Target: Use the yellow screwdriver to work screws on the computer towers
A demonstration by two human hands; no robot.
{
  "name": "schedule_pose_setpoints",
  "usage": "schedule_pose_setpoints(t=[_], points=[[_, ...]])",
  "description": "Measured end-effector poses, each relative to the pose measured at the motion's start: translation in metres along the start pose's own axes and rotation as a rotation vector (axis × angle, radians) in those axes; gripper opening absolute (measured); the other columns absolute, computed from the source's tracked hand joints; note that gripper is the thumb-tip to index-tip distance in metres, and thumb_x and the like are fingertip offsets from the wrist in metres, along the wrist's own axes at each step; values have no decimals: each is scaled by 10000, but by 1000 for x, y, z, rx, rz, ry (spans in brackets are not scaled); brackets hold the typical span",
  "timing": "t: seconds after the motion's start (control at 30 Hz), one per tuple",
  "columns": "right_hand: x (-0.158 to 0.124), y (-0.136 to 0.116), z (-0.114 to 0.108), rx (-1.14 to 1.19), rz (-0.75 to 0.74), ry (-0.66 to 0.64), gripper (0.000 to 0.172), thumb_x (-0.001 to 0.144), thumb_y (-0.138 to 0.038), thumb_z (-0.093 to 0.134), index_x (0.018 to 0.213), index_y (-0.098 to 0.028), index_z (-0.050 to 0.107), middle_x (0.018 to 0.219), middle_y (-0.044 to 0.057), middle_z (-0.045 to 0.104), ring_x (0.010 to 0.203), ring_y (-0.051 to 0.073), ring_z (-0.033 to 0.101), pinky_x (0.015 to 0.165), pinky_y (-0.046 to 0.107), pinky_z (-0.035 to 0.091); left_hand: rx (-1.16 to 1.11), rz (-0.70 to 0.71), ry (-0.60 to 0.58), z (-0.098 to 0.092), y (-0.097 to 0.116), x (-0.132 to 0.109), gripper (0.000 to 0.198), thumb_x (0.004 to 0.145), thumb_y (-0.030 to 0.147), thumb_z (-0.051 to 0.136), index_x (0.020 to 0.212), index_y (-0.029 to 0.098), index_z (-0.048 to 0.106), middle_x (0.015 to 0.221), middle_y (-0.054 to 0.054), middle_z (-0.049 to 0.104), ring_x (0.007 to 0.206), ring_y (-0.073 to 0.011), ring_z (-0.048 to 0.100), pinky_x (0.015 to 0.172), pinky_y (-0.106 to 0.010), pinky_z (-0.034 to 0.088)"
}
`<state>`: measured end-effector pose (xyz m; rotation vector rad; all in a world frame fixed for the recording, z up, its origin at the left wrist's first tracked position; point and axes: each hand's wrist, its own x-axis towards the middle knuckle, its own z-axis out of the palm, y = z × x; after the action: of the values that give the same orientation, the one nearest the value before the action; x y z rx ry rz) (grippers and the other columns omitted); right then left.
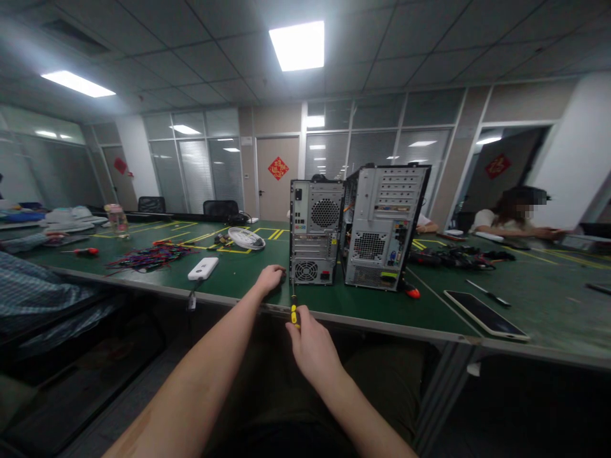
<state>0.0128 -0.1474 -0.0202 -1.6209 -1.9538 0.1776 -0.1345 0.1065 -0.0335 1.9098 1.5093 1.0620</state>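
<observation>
My right hand [309, 337] is closed around the yellow and black handle of a screwdriver [294, 312]. Its shaft points up to the lower left corner of the back of a smaller computer case [315, 245], which stands upright near the table edge. Whether the tip sits in a screw is too small to tell. My left hand [272, 280] rests on the table just left of that case, fingers curled; anything inside them is hidden. Close on the right stands a larger computer case [384, 229], also back outward, with a red-tipped tool [411, 291] at its foot.
Left on the green table [238, 273] lie a white power bank [203, 268], coloured cables [147, 256], a white fan part [246, 238] and another screwdriver [86, 252]. Rightward are a phone [484, 313], a thin tool [487, 292] and black cables [458, 256]. People sit on both sides.
</observation>
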Motion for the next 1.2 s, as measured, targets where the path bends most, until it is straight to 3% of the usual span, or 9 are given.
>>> schedule_pose_setpoints(t=[0.2,0.43,0.93,1.2], points=[[3,4,2,24,-66,69,357,1081,-308,375,1379,-240,561,1097,79,715,982,215,704,842,293,491,2,5,-5,0,0,-1,378,859,145,502,1108,154,786,1079,-85,796,1044,-203,707,940,-254,496],[2,11,10,0,-136,173,295,1018,-227,510,1220,-269,721,1284,105,550,1003,206,671,908,323,542,6,11,-2,0,0,-2,379,874,146,491,1113,153,786,1082,-78,796,1046,-195,707,933,-244,494],[4,5,6,115,-121,127,216,987,-240,604,1174,-244,712,1130,76,601,961,213,692,905,331,560,-1,1,-13,1,-2,1,354,882,154,509,1104,155,786,1078,-79,797,1051,-192,704,928,-239,492],[5,10,7,127,-139,145,222,972,-214,597,1126,-234,755,1266,100,577,982,213,696,958,349,559,-9,6,-7,2,-4,2,364,879,146,500,1102,159,787,1072,-78,797,1050,-198,705,944,-252,489]])
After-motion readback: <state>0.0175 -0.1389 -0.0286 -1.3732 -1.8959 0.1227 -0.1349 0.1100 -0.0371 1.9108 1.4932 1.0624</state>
